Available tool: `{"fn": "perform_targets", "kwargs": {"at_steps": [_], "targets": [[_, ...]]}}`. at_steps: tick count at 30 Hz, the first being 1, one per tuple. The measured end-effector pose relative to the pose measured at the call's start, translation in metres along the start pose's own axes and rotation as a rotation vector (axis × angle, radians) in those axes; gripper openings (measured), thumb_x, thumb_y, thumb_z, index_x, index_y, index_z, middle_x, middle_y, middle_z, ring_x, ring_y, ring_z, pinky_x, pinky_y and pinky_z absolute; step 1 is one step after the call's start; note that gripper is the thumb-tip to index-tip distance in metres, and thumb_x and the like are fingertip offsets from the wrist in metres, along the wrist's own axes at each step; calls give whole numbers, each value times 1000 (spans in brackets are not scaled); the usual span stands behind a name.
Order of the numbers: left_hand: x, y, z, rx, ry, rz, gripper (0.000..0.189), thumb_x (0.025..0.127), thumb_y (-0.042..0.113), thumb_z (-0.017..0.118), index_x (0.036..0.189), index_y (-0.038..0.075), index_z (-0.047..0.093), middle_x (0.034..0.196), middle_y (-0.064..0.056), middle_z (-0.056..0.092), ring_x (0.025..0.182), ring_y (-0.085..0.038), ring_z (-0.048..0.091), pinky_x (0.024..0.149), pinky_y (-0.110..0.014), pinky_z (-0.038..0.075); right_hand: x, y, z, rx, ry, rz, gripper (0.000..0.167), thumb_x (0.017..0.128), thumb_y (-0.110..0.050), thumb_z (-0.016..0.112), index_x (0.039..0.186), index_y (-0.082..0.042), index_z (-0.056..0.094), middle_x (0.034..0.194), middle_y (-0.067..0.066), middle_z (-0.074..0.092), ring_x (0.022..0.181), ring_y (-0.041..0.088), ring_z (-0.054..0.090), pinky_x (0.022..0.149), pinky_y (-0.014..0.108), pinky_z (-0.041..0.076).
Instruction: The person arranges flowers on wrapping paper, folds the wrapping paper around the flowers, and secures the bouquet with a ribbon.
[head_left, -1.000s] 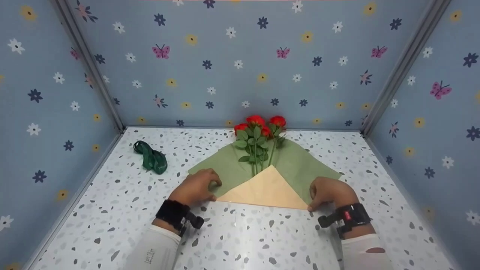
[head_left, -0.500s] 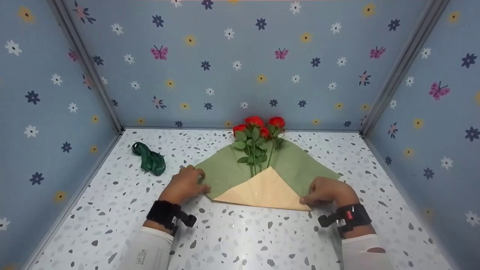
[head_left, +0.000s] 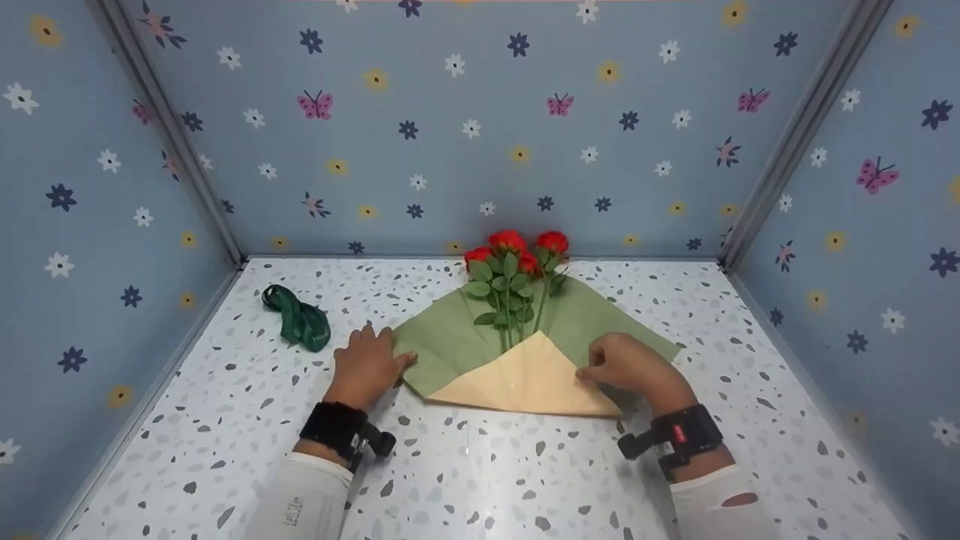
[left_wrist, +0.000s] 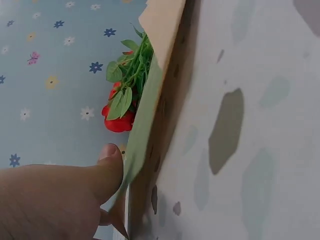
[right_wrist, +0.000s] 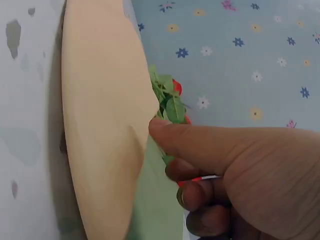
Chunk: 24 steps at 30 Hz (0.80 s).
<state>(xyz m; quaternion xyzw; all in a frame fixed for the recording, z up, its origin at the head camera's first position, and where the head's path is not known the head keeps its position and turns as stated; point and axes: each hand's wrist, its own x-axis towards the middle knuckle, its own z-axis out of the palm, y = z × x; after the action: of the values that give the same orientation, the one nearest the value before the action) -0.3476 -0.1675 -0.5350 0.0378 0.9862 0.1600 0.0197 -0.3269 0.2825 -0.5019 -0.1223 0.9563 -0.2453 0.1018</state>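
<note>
A sheet of wrapping paper, green inside, lies on the table with its near corner folded up into a tan flap. Several red roses with green stems and leaves rest on it, stem ends under the flap. My left hand is at the paper's left edge, fingers spread, thumb on the green side. In the left wrist view, that thumb lies along the edge. My right hand pinches the flap's right edge, thumb tip on it and the other fingers curled.
A looped bundle of dark green ribbon lies on the speckled table to the left. Blue patterned panels enclose the table at the back and both sides. Each wrist wears a black strap with a small camera.
My left hand has moved left from the flap's left corner to the green paper's left edge. My right hand has slid from the flap's right corner up along its slanted edge.
</note>
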Motion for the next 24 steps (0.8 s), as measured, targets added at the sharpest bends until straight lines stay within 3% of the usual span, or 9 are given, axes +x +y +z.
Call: {"fn": "perform_targets", "kwargs": {"at_steps": [3,9,12,14,17,20,24], "targets": [[2,2,-2,-98,-17,-18,88,113,61,60,170,-4,42,170,-39,46,158,-58,45,122,-79,43,1,-19,15,8,-8,-67,32,97,-33,89,76,-23,68,71,-7,60,69,14,57,65,33,48],[9,8,-5,-445,-81,-70,93,117,65,47,178,-1,26,175,-32,45,163,-51,45,134,-67,37,5,-37,42,-50,-26,-249,10,97,-29,87,98,-27,77,80,-9,68,75,11,62,70,35,54],[11,14,-6,-580,-109,-84,88,118,67,40,177,3,31,174,-28,49,160,-47,51,134,-64,39,6,-36,48,-44,-40,-288,20,96,-26,88,113,-23,79,82,-9,67,76,9,62,72,33,54],[11,21,-5,-666,-103,-79,83,119,67,35,172,3,43,167,-26,57,153,-44,59,130,-63,44,6,-35,49,-28,-63,-289,29,96,-26,89,124,-22,79,83,-8,67,77,9,62,73,33,55],[7,34,-1,-830,-103,-37,87,117,73,27,161,3,56,153,-25,67,138,-42,69,118,-60,56,6,-33,50,0,-104,-273,41,97,-28,88,137,-24,77,83,-8,68,75,9,62,71,33,56],[3,50,7,-961,-112,42,102,110,83,21,153,-1,60,144,-29,71,131,-46,72,110,-61,62,6,-32,49,18,-128,-252,47,98,-31,87,144,-28,75,82,-9,68,72,9,61,68,32,56],[-4,69,18,-996,-162,138,109,107,85,16,161,-1,55,156,-28,65,148,-48,62,124,-65,51,7,-32,48,42,-140,-254,48,99,-30,86,146,-28,75,80,-9,66,70,8,59,64,30,53]]}}
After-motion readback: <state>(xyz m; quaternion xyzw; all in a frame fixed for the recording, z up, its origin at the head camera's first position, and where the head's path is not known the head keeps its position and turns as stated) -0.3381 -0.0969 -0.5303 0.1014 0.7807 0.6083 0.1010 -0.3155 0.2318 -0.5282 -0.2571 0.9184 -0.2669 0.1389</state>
